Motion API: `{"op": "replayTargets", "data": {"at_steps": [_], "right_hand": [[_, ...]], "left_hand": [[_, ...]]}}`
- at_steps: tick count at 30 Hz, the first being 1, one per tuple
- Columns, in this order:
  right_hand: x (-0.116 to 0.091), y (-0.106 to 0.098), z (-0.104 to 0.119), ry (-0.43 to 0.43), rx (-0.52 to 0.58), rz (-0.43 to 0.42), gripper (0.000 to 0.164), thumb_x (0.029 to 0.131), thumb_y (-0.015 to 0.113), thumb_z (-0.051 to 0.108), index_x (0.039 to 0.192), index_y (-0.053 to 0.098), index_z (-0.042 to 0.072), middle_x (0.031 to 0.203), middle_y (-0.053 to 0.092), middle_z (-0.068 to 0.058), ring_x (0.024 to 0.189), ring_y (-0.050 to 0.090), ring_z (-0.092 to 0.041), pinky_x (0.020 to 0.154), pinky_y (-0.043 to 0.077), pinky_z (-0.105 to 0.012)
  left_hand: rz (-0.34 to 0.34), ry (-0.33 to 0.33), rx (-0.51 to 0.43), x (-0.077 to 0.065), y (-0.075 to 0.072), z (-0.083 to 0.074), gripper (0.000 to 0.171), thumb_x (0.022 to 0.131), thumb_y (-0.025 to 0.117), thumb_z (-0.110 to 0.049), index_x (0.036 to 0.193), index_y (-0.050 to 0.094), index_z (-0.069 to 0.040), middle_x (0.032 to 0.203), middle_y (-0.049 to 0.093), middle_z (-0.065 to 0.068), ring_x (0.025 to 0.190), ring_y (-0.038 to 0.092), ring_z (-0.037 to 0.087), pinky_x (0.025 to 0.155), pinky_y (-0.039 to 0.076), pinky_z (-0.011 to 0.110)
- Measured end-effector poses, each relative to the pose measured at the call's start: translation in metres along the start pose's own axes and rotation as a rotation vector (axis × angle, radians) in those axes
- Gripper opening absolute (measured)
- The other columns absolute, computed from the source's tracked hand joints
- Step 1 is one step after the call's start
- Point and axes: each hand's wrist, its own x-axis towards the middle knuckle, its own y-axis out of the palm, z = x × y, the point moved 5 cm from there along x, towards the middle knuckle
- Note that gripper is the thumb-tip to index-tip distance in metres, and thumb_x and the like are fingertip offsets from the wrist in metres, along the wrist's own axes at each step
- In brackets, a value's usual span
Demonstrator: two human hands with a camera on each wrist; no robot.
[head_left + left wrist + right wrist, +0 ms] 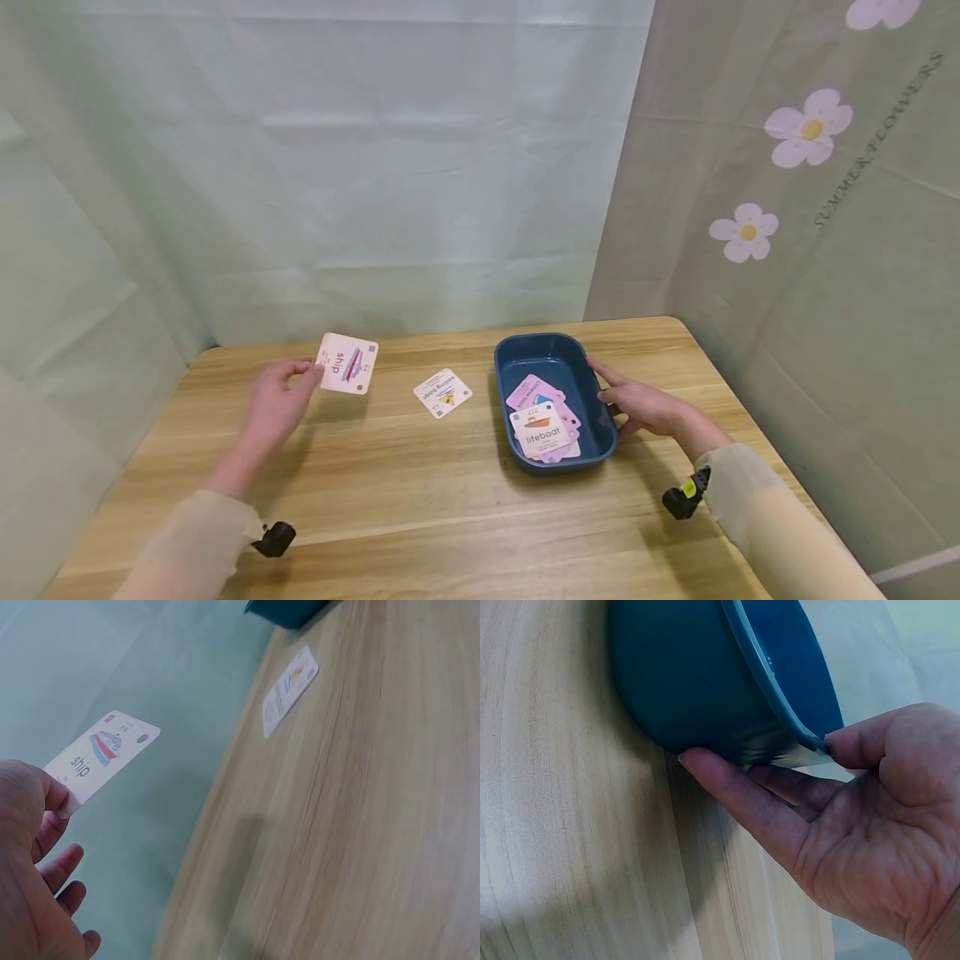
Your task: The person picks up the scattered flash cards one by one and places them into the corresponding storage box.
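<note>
My left hand (276, 407) pinches a "ship" picture card (347, 364) by its edge between thumb and fingers, held above the table. In the left wrist view the card's ship drawing (105, 747) is visible, and the other fingers lie loosely apart. On the table to the right of it lies a "sailing boat" card (443, 393). My right hand (648, 407) grips the right side of a dark blue bin (545, 354), thumb at the rim and fingers against the outer wall. Inside the bin, a "lifeboat" card (538, 429) overlaps pink cards (534, 387).
The wooden table (390, 517) backs onto a pale curtain (360, 167), with a flower-printed cloth (810, 129) on the right. Each wrist carries a small black camera (274, 540).
</note>
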Motion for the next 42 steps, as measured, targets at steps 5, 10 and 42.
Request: {"op": "replayTargets", "data": {"at_steps": [5, 10, 42], "right_hand": [[-0.001, -0.001, 0.000, 0.000, -0.004, -0.008, 0.071, 0.107, 0.036, 0.011, 0.165, 0.001, 0.032, 0.168, -0.003, -0.026, 0.135, 0.040, -0.054, 0.082, 0.059, -0.055], [-0.002, -0.002, -0.001, 0.000, -0.006, -0.012, 0.071, 0.108, 0.036, 0.011, 0.165, 0.000, 0.033, 0.168, -0.003, -0.026, 0.136, 0.039, -0.054, 0.082, 0.058, -0.055], [0.001, 0.000, 0.000, -0.019, 0.028, -0.010, 0.073, 0.105, 0.037, 0.009, 0.166, 0.004, 0.032, 0.167, 0.005, -0.026, 0.133, 0.041, -0.048, 0.081, 0.058, -0.057]], "left_hand": [[0.011, 0.054, -0.016, 0.000, 0.010, -0.014, 0.040, 0.105, 0.058, -0.029, 0.108, 0.066, 0.009, 0.139, 0.054, 0.029, 0.134, 0.041, 0.049, 0.108, 0.029, 0.064], [0.025, 0.078, -0.009, -0.001, 0.016, -0.023, 0.038, 0.104, 0.059, -0.029, 0.109, 0.066, 0.008, 0.140, 0.054, 0.029, 0.135, 0.036, 0.051, 0.110, 0.023, 0.066], [0.199, 0.183, -0.102, -0.018, 0.087, -0.099, 0.024, 0.101, 0.065, -0.028, 0.098, 0.070, -0.005, 0.140, 0.057, 0.015, 0.140, 0.032, 0.041, 0.112, 0.023, 0.059]]}}
